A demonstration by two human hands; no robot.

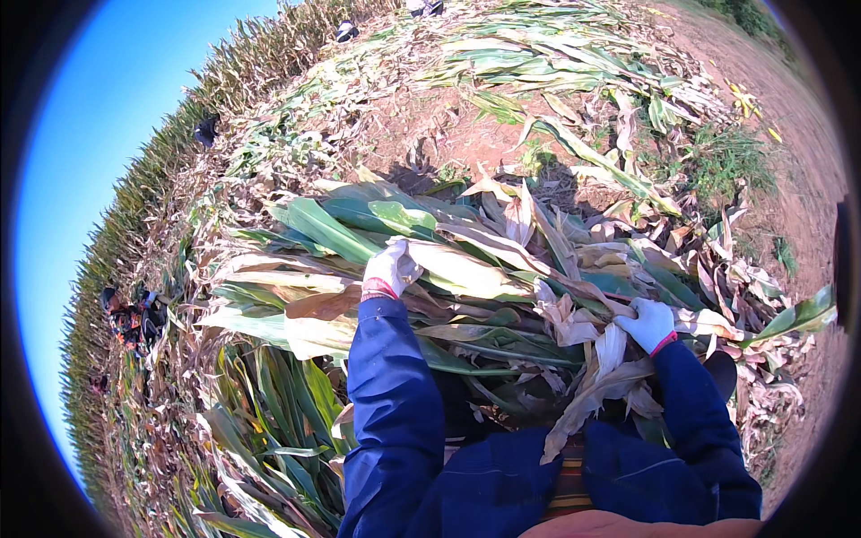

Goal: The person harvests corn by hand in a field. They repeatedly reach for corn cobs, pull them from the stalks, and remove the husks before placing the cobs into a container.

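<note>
A thick bundle of cut corn stalks [484, 332] with green and dried tan leaves lies crosswise in front of my body. My left hand [392, 267], in a white glove with a red cuff, is closed on leaves at the upper middle of the bundle. Farther right, my right hand [647, 325], gloved the same way, is closed around the bundle's dry end. Its fingertips are partly hidden among the husks. A dry, curled leaf [592, 399] hangs down toward my lap below the right hand.
More cut stalks [538, 54] lie in rows on reddish soil [404, 130] ahead. Standing corn [126, 215] lines the left, where another person [134, 314] is among the plants. Green and yellow leaves [278, 403] spread beside my left arm. A dirt track [798, 134] runs along the right.
</note>
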